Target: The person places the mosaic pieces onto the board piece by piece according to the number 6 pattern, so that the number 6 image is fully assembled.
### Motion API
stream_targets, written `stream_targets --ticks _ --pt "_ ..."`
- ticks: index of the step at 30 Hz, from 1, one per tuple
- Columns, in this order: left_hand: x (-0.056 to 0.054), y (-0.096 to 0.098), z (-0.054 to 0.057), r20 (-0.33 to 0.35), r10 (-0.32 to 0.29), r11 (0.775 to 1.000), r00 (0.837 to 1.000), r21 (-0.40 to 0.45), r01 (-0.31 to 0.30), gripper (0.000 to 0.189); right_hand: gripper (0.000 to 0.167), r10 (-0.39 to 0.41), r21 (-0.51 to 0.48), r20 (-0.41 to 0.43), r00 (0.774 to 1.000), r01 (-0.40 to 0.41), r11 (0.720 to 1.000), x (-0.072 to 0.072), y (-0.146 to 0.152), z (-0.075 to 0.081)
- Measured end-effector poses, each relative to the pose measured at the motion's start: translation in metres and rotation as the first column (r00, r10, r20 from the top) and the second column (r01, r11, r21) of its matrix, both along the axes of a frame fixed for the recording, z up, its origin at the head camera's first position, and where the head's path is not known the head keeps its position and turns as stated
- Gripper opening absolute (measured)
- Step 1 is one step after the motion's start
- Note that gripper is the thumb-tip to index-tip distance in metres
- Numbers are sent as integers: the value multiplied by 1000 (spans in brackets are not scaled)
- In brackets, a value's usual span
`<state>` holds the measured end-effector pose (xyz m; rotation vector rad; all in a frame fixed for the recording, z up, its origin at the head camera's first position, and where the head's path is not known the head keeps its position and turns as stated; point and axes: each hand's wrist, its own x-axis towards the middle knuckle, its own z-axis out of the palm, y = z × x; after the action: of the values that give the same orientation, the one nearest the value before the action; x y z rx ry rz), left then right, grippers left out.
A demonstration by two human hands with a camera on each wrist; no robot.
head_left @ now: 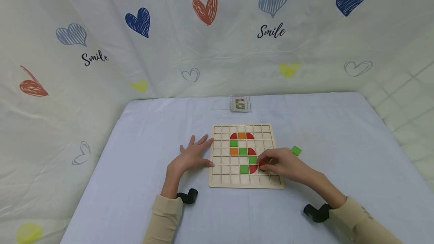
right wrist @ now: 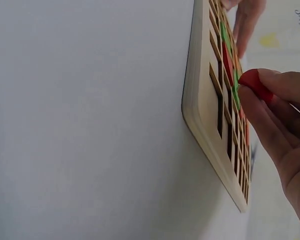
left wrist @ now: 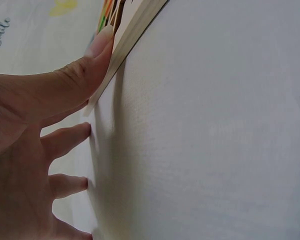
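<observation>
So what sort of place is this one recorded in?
Probably a makeshift tabletop recording corner, not a lived-in room: a table under a pale blue cloth, a draped backdrop with hearts and "Smile" behind it, and a wooden grid board being filled with coloured tiles.

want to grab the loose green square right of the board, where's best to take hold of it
Pinch the green square by two opposite side edges, coming straight down from above. It lies flat on the tablecloth, apart from the board, so only its thin edges offer purchase, though that is a judgement.

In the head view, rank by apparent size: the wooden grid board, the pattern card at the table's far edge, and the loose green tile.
1. wooden grid board
2. pattern card, though farther from the camera
3. loose green tile
</observation>
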<state>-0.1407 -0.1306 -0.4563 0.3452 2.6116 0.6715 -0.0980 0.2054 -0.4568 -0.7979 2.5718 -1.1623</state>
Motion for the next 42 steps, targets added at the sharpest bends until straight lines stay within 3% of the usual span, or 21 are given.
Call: stream_targets --ticks 17,21,25,34,42 --pt "0 -3 -3 3 5 1000 1000 6 -5 91 17 77 -30 -64 995 -79 996 -15 -34 -4" --pt "-1 -3 -2 3 3 1000 1000 3 -3 92 16 79 -32 -48 996 -81 996 -16 -45 -3" --pt "-1 -3 -2 1 2 1000 1000 2 -2 91 14 69 -11 -8 998 -69 998 -17 -54 -3" --pt "-1 -5 -3 6 1 1000 1000 -7 -1 92 15 114 33 -70 991 -112 993 -23 -69 -4" --pt "0 -4 -1 7 -7 1000 1000 23 7 90 12 139 77 -50 989 -135 988 -25 -78 -6"
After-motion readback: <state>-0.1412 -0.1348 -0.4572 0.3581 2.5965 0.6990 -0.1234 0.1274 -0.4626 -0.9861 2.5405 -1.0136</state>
